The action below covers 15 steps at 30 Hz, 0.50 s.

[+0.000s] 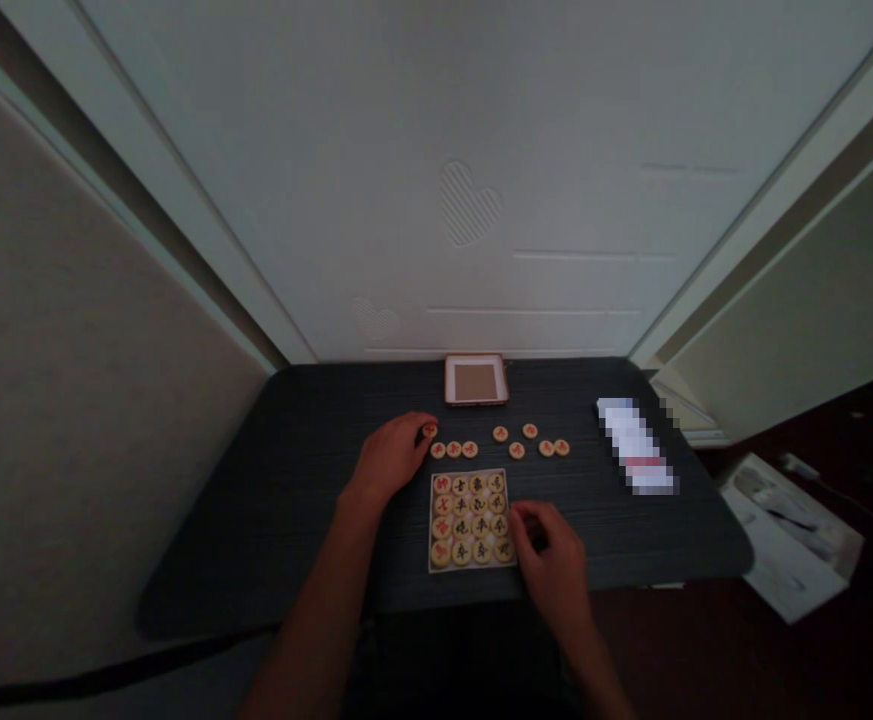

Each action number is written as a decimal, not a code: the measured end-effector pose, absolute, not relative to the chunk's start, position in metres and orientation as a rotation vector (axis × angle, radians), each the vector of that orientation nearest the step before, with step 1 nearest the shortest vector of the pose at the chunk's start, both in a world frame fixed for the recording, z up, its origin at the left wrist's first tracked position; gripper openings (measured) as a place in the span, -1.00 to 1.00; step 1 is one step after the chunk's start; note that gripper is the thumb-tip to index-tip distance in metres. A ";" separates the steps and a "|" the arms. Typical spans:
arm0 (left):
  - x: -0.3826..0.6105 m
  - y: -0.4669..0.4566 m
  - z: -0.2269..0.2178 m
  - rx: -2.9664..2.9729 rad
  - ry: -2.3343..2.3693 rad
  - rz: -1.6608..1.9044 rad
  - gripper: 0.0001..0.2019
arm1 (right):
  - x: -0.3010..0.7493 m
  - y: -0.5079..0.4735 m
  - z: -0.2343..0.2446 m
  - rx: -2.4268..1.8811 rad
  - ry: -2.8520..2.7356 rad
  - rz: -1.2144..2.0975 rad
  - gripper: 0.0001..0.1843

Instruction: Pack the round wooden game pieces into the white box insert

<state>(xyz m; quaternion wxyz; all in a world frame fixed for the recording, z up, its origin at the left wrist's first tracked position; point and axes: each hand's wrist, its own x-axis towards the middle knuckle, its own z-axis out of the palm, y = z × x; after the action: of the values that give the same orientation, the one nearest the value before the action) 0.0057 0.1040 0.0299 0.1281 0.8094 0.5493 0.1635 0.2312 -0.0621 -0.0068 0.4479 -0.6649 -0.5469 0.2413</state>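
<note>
My left hand [395, 455] reaches over the table, its thumb and fingers closed on a round xiangqi piece [429, 430] with a red mark. Three red-marked xiangqi pieces [454, 450] lie in a row just beside those fingers. In front of me is a shallow square box [431, 545] filled with rows of pieces, a red-marked column at its left and black-marked ones across the rest. At the box's right edge, my right hand [554, 555] has its fingers curled together, tips against or very close to the rim; whatever may be between them is hidden.
Several more red-marked pieces [517, 450] lie loose right of centre on the dark table [256, 530]. An open box lid [475, 402] sits at the back by the white panel [556, 200]. A blurred-out bright object [635, 445] lies on the right; a white box [792, 540] is beyond the table.
</note>
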 end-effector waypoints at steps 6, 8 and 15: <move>0.008 0.106 0.032 2.344 1.659 0.443 -0.76 | 0.231 -0.062 -0.008 -1.634 -1.367 0.593 -0.74; 0.007 0.103 0.036 2.351 1.669 0.452 -0.74 | 0.231 -0.062 -0.008 -1.632 -1.369 0.584 -0.75; 0.007 0.093 0.040 2.406 1.643 0.437 -0.70 | 0.231 -0.062 -0.005 -1.627 -1.376 0.568 -0.78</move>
<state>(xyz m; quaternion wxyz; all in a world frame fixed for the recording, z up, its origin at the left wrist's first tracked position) 0.0068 0.0934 0.0400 0.0978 0.8128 0.5550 0.1475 0.2310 -0.0621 -0.0051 0.4514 -0.6584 -0.5567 0.2298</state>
